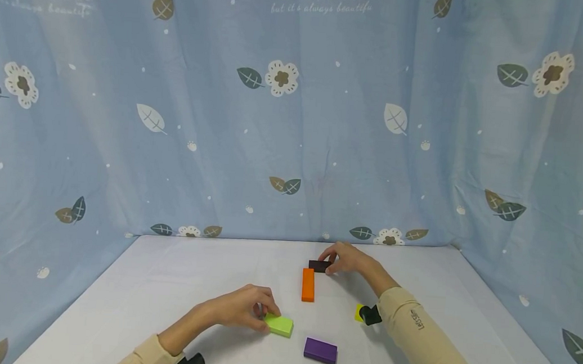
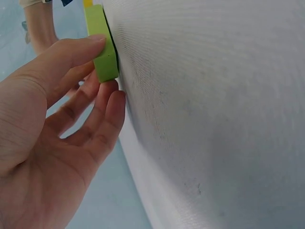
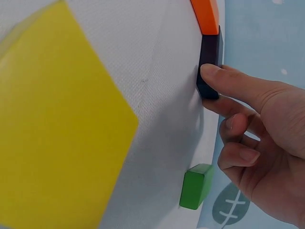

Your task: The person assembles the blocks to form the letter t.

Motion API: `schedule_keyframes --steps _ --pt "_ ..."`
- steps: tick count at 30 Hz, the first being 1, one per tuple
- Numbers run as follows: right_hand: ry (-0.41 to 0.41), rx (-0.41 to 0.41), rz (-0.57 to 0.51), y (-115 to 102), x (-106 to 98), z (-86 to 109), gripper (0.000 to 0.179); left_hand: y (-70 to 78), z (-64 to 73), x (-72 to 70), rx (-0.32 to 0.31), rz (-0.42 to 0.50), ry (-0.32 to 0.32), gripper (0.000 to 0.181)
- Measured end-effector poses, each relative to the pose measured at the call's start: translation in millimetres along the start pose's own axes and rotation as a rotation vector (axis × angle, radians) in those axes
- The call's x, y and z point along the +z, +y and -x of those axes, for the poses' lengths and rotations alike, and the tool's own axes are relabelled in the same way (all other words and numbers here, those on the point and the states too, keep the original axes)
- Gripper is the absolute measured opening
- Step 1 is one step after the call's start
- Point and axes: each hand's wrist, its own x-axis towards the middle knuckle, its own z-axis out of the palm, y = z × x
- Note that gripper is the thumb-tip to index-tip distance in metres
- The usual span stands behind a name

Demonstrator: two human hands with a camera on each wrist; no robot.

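Observation:
My left hand [image 1: 244,307] pinches a lime-green block [image 1: 280,325] by its left end, thumb on one side and fingers on the other. In the left wrist view the thumb lies on this block [image 2: 103,45] beside the white surface. Farther back, my right hand [image 1: 348,257] grips a black block [image 1: 319,266] at its right end between thumb and fingers. An orange block [image 1: 308,285] lies just in front of the black block, at a right angle to it; in the right wrist view their ends appear to touch.
A purple block [image 1: 320,351] lies in front, right of the lime-green one. Below the right wrist sits a yellow block [image 3: 62,124], partly covered by the wrist camera [image 1: 371,315] in the head view. A darker green block [image 3: 193,191] shows near the right hand. Blue curtains [image 1: 295,126] surround the white table [image 1: 205,255].

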Motion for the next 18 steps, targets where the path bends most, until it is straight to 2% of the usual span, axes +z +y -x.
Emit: schedule_keyframes --steps 18 --pt "-0.004 -0.016 0.002 -1.6 -2.0 2.7 0.032 -2.6 -4.0 -2.9 -0.031 -0.018 0.01 0.031"
